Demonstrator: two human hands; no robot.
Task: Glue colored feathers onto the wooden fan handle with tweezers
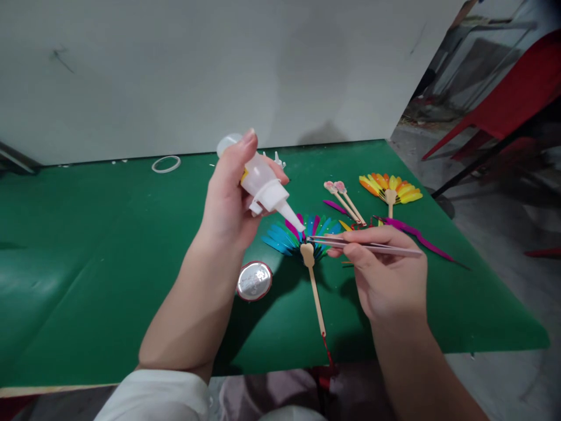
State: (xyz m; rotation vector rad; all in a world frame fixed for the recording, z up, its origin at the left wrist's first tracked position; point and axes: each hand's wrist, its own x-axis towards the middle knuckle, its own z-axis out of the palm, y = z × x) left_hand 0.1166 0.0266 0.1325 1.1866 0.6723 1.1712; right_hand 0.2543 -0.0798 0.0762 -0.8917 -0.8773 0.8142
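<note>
My left hand [232, 193] is wrapped around a translucent white glue bottle [263, 184], tilted with its nozzle pointing down to the right. Pinched in my right hand [388, 272] is a pair of metal tweezers [372, 247], whose tips are close to the nozzle. Whether the tips hold anything is too small to tell. Below them lies a small fan [280, 237] of blue, green and magenta feather-like blades. Its wooden handle [314, 292] points toward me and ends in a red cord [328, 351].
A yellow and orange fan [391, 190] lies at the right, near two wooden sticks with pink tops [346, 202] and a purple strip [421, 237]. Left of the handle is a round silver lid [254, 280]. A white ring [166, 164] lies by the pale wall [197, 76]. The table [109, 280] is green.
</note>
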